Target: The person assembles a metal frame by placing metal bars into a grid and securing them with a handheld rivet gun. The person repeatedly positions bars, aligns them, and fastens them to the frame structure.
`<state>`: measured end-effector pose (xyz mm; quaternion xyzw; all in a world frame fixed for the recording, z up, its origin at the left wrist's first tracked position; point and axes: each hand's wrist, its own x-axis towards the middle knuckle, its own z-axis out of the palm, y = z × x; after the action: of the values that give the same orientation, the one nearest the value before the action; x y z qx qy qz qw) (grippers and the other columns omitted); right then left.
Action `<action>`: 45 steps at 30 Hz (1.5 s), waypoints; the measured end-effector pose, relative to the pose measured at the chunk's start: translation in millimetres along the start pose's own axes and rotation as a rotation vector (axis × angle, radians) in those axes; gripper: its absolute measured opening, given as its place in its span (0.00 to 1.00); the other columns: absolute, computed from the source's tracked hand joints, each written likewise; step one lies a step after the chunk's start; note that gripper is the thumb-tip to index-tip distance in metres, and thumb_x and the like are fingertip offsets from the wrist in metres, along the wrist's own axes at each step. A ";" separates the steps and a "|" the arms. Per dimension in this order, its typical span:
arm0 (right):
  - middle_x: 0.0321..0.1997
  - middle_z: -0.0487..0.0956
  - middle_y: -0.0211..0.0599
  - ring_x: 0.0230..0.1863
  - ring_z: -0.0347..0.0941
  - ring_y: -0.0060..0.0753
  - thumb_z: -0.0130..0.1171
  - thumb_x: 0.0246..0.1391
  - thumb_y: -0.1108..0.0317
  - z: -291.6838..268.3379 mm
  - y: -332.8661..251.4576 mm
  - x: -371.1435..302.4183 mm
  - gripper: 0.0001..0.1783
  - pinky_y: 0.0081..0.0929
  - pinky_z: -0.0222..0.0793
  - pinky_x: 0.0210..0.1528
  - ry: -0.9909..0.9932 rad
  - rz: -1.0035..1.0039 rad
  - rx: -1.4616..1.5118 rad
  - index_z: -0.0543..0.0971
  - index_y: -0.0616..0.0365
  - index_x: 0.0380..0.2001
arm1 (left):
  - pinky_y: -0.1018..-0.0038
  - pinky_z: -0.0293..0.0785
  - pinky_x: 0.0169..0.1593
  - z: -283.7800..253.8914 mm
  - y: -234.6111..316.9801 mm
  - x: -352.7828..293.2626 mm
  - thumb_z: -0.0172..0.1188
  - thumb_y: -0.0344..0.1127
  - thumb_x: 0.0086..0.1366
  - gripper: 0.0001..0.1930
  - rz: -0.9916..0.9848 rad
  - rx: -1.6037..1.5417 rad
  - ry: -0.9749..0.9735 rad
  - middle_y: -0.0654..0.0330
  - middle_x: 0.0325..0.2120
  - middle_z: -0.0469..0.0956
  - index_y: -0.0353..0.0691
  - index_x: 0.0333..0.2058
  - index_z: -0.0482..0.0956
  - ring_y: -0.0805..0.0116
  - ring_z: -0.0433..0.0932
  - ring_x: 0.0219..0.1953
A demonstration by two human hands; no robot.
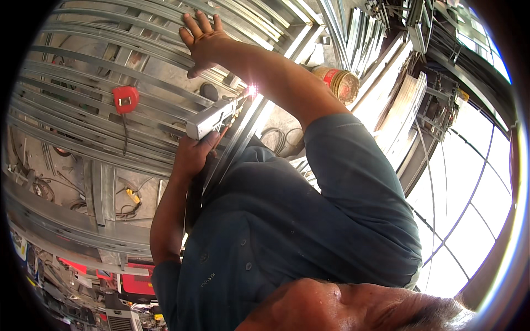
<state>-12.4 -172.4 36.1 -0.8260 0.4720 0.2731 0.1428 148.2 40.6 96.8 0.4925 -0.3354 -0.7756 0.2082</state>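
My left hand [193,154] is closed around a boxy silver welding gun [212,117] with a narrow nozzle. A bright pink-white glare shines at the nozzle's tip, beside metal profiles [243,135] that run close to my body. My right arm reaches across beyond the gun. At its end my right hand [203,41] is spread, fingers apart, over the long galvanized metal bars [149,30]; whether the palm presses on them I cannot tell. A red tape measure [126,99] lies on the bars to the left, a dark strap trailing from it. Near the nozzle is a small dark round object [208,91].
Long parallel bars form a wide frame over the concrete floor at left. A yellow-and-red round can [343,87] stands right of my right forearm. Coiled cable [273,140] lies on the floor. Stacked metal lengths [364,38] fill the far right; red equipment [137,282] sits lower left.
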 end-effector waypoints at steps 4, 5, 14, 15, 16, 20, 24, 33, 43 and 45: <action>0.83 0.31 0.44 0.81 0.21 0.61 0.66 0.42 0.26 -1.6 -0.5 -0.4 0.71 0.72 0.28 0.75 -0.010 0.005 -0.002 0.42 0.47 0.78 | 0.72 0.78 0.33 0.5 3.3 -0.8 0.59 0.35 0.72 0.15 -0.007 -0.015 -0.003 0.58 0.37 0.82 0.32 0.52 0.78 0.71 0.79 0.34; 0.83 0.31 0.44 0.81 0.21 0.61 0.66 0.42 0.26 -1.9 -0.6 -0.7 0.71 0.72 0.28 0.75 -0.010 0.006 -0.002 0.42 0.47 0.78 | 0.72 0.79 0.33 0.8 3.5 -0.9 0.59 0.35 0.72 0.15 -0.011 -0.025 0.001 0.58 0.37 0.82 0.32 0.52 0.78 0.71 0.79 0.34; 0.83 0.31 0.44 0.81 0.22 0.60 0.65 0.42 0.25 -4.7 -1.3 -2.2 0.70 0.73 0.29 0.75 -0.011 0.003 -0.002 0.43 0.48 0.78 | 0.72 0.79 0.33 1.3 2.0 -2.0 0.59 0.36 0.73 0.16 -0.016 -0.005 0.022 0.58 0.38 0.82 0.32 0.53 0.78 0.71 0.80 0.35; 0.83 0.31 0.44 0.81 0.22 0.60 0.65 0.42 0.25 -4.5 -1.5 -2.0 0.70 0.73 0.29 0.75 -0.011 0.003 -0.002 0.43 0.48 0.78 | 0.72 0.79 0.33 1.2 2.5 -2.3 0.59 0.36 0.73 0.16 -0.015 -0.005 0.017 0.58 0.38 0.82 0.32 0.53 0.78 0.71 0.80 0.35; 0.83 0.31 0.43 0.81 0.22 0.60 0.65 0.42 0.25 -4.2 -0.9 -1.8 0.71 0.73 0.29 0.75 -0.012 0.005 -0.002 0.43 0.48 0.78 | 0.72 0.79 0.33 0.9 3.3 -2.2 0.59 0.36 0.73 0.16 -0.015 -0.004 0.011 0.58 0.38 0.82 0.32 0.53 0.78 0.71 0.80 0.35; 0.83 0.31 0.43 0.82 0.22 0.60 0.65 0.42 0.25 -3.0 -0.6 -0.8 0.71 0.73 0.29 0.75 -0.012 0.006 -0.006 0.43 0.48 0.78 | 0.71 0.79 0.33 0.1 -1.3 -1.2 0.59 0.36 0.73 0.16 -0.002 -0.008 0.002 0.58 0.38 0.82 0.32 0.52 0.78 0.70 0.80 0.36; 0.83 0.31 0.43 0.81 0.22 0.60 0.65 0.42 0.25 -4.1 -0.6 -0.8 0.71 0.73 0.28 0.75 -0.020 0.005 -0.005 0.42 0.47 0.78 | 0.71 0.79 0.33 -1.1 -3.2 -0.4 0.59 0.36 0.73 0.16 0.007 -0.008 -0.009 0.57 0.38 0.82 0.32 0.53 0.78 0.70 0.80 0.36; 0.83 0.31 0.43 0.82 0.22 0.60 0.66 0.42 0.26 -3.6 -0.8 -0.8 0.70 0.73 0.28 0.75 -0.018 0.007 -0.006 0.43 0.47 0.78 | 0.71 0.79 0.33 -0.4 -1.8 -1.4 0.59 0.35 0.73 0.16 -0.019 -0.017 0.000 0.57 0.38 0.82 0.31 0.53 0.78 0.70 0.80 0.36; 0.83 0.30 0.43 0.82 0.21 0.59 0.66 0.42 0.27 -6.6 -0.7 -1.8 0.70 0.72 0.28 0.75 -0.033 0.008 0.008 0.42 0.47 0.78 | 0.72 0.78 0.33 0.0 -4.3 -1.7 0.59 0.34 0.72 0.15 0.009 -0.017 0.005 0.57 0.38 0.82 0.31 0.52 0.78 0.71 0.79 0.35; 0.83 0.30 0.43 0.82 0.21 0.59 0.67 0.42 0.27 -5.7 -1.2 -1.2 0.70 0.72 0.28 0.75 -0.031 0.009 0.008 0.42 0.48 0.78 | 0.72 0.78 0.33 -3.0 -6.9 -3.2 0.59 0.34 0.72 0.15 0.024 0.015 -0.003 0.58 0.38 0.82 0.31 0.52 0.78 0.72 0.79 0.35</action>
<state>-10.1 -173.8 41.4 -0.8190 0.4744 0.2846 0.1525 152.3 46.5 92.9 0.4888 -0.3475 -0.7713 0.2132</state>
